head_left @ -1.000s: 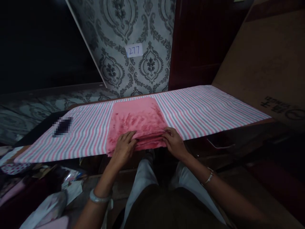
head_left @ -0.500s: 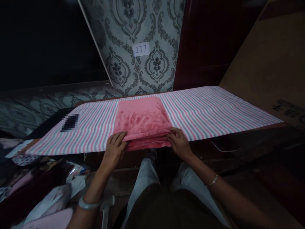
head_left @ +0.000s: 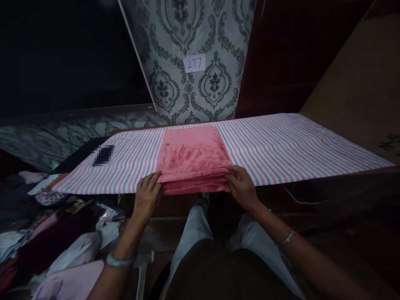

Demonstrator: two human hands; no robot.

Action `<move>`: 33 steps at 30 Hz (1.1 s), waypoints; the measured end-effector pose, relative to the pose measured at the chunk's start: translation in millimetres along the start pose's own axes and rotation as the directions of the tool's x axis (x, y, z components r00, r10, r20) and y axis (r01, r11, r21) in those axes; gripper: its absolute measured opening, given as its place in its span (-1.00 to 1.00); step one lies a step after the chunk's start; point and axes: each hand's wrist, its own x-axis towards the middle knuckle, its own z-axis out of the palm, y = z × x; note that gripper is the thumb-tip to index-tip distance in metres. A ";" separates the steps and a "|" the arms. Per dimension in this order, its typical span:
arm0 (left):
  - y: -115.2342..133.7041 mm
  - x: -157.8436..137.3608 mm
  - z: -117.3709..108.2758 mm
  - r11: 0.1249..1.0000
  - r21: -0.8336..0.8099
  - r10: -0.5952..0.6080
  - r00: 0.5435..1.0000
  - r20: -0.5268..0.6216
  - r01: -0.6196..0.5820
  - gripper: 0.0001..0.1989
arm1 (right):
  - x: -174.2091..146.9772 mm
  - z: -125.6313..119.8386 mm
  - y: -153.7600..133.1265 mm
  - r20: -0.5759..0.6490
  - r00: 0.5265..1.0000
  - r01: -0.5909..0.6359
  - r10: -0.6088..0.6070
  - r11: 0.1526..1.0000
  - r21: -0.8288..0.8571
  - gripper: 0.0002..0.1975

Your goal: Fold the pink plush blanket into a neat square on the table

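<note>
A folded pink plush cloth (head_left: pixel 193 150) lies in layers on a striped tablecloth (head_left: pixel 281 146), its front folds hanging slightly over the near edge. My left hand (head_left: pixel 148 191) grips the front left corner of the cloth, fingers on top and thumb tucked toward the side. At the front right corner, my right hand (head_left: pixel 242 187) pinches the layered edge between thumb and fingers. Darker patches show where the pile is brushed. How many layers each hand holds is hidden.
A dark pixelated object (head_left: pixel 103 155) rests on the tablecloth at left. Behind stand a black screen (head_left: pixel 68 54) and a wall paper marked 277 (head_left: pixel 194 63). A large cardboard box (head_left: pixel 362 83) is at right. Clothes and bags (head_left: pixel 75 254) are piled at lower left.
The view has shifted a little, so the scene sits slightly further right. Both hands stay at the front corners of the pink cloth, which keeps its folded shape.
</note>
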 end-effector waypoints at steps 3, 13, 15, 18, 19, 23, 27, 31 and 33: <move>-2.0 -4.5 -0.9 1.000 -0.017 -0.003 1.000 -0.021 0.002 -0.84 | -4.8 1.6 0.5 -0.007 1.000 -0.014 0.014 1.000 0.017 -0.81; -5.8 -15.4 2.7 1.000 0.005 -0.023 0.999 -0.041 0.023 -0.84 | -7.7 -4.5 -2.8 0.017 1.000 -0.026 0.025 0.999 0.043 -0.78; -6.5 -17.0 0.9 0.999 0.031 -0.034 0.998 -0.045 0.035 -0.83 | -8.3 -6.6 -7.5 0.006 1.000 -0.005 0.005 0.999 0.044 -0.80; -6.0 -17.7 -1.1 0.996 0.058 -0.059 0.997 -0.042 0.062 -0.80 | -9.0 -7.5 -15.6 0.001 1.000 0.019 -0.019 1.000 0.022 -0.80; -5.6 -17.5 -1.6 0.996 0.065 -0.064 0.997 -0.035 0.067 -0.79 | -9.0 -7.1 -18.0 0.009 1.000 0.025 -0.026 1.000 0.013 -0.80; -4.9 -16.3 -3.3 0.997 0.039 -0.064 0.998 -0.009 0.064 -0.77 | -7.1 -3.5 -24.8 0.060 0.998 0.035 -0.034 0.999 -0.023 -0.75; -3.7 -16.3 -5.5 0.998 0.019 -0.063 0.998 0.000 0.063 -0.79 | -3.3 1.1 -30.0 0.089 0.996 0.018 -0.012 0.997 -0.069 -0.72; -2.0 -16.2 -6.7 0.997 0.075 -0.035 0.999 -0.014 0.036 -0.83 | 1.1 5.2 -31.6 0.100 0.995 0.034 -0.021 0.992 -0.125 -0.84; -2.7 -16.5 -6.5 0.997 0.078 -0.025 0.999 -0.021 0.026 -0.83 | 2.0 7.1 -29.1 0.081 0.996 0.050 -0.041 0.992 -0.116 -0.86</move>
